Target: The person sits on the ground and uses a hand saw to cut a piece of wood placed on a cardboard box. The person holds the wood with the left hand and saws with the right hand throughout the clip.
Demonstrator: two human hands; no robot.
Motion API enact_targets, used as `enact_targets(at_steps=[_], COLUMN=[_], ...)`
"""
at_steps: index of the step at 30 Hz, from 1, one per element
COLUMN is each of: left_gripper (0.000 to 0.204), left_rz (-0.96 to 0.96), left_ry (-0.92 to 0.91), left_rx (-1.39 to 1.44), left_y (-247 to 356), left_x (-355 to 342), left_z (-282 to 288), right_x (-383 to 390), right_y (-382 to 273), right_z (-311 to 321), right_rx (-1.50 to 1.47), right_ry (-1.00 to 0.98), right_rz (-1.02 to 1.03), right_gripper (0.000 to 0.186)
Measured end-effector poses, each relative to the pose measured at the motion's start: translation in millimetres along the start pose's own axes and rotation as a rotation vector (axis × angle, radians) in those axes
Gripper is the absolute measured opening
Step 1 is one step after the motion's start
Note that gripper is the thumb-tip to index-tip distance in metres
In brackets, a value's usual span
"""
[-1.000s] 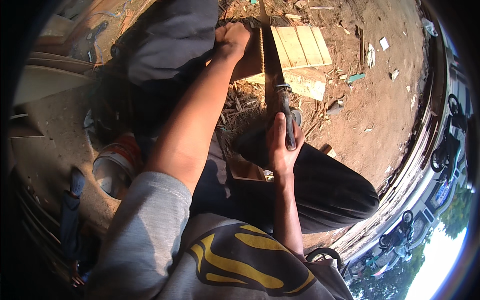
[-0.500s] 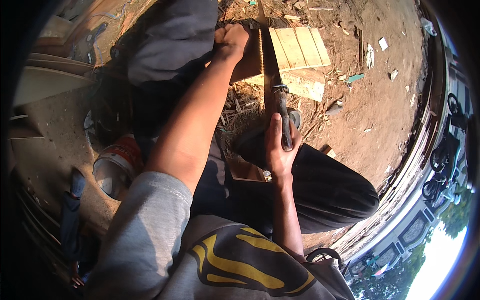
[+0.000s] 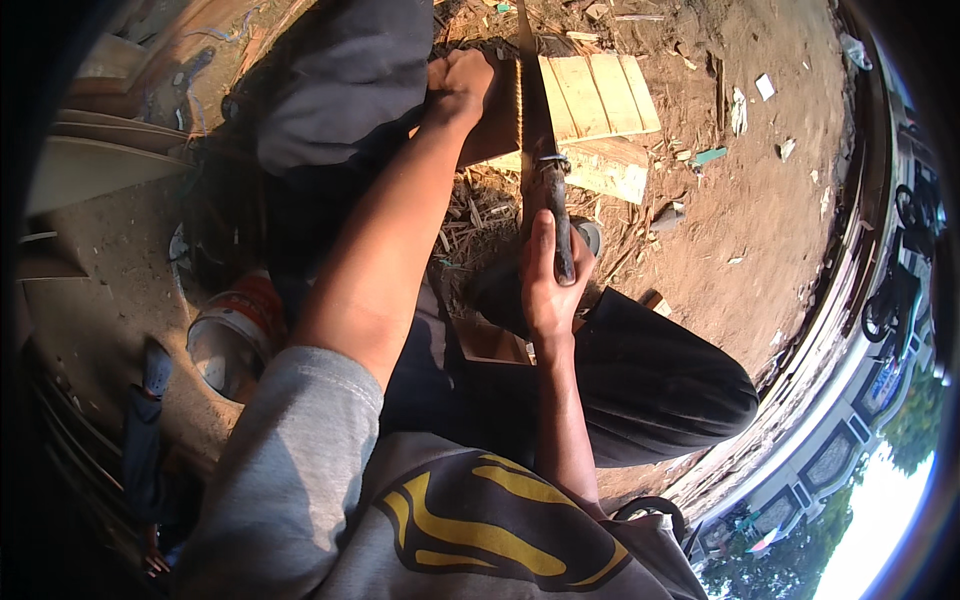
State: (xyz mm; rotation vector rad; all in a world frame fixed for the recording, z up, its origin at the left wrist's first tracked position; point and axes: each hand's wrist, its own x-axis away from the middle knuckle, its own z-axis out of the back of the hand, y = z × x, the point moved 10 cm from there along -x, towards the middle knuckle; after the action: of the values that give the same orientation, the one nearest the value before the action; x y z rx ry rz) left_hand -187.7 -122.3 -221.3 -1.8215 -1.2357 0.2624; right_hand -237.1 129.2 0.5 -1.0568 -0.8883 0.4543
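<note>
My right hand is closed round the dark, worn handle of a handsaw, with the thumb lying along it. The long toothed saw blade points away from me and crosses a pale wooden board. To the blade's left, the board lies in shadow, and there my left hand is closed in a fist against it. Its fingertips are hidden. Another light piece of wood lies under the near side of the board.
Wood chips litter the dirt ground around the board. A red and white bucket stands at the left, near some leaning panels. At the lower left another person's leg shows. Parked motorbikes are far right.
My right hand and the saw have slid forward, away from me, and slightly left. My left hand and the board have hardly moved.
</note>
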Motion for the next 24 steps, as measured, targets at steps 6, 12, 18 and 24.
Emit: enact_targets(at_steps=[6, 12, 18, 24], left_gripper=[0.020, 0.031, 0.014, 0.020], left_rz=[0.054, 0.176, -0.088, -0.182], left_ry=[-0.024, -0.096, 0.060, 0.102], left_rx=[0.143, 0.168, -0.456, 0.431], left_y=[-18.6, -17.2, -36.8, -52.5], left_x=[-1.7, -2.3, 24.6, 31.5], left_z=[7.3, 2.0, -1.0, -9.5], right_x=[26.8, -27.3, 40.2, -22.3], right_y=[2.9, -15.4, 20.6, -0.3], right_z=[19.2, -7.3, 29.7, 6.8], right_rx=[0.096, -0.034, 0.060, -0.043], right_ry=[-0.002, -0.002, 0.018, 0.039], right_rz=[0.037, -0.022, 0.102, -0.018], right_gripper=[0.037, 0.038, 0.037, 0.039])
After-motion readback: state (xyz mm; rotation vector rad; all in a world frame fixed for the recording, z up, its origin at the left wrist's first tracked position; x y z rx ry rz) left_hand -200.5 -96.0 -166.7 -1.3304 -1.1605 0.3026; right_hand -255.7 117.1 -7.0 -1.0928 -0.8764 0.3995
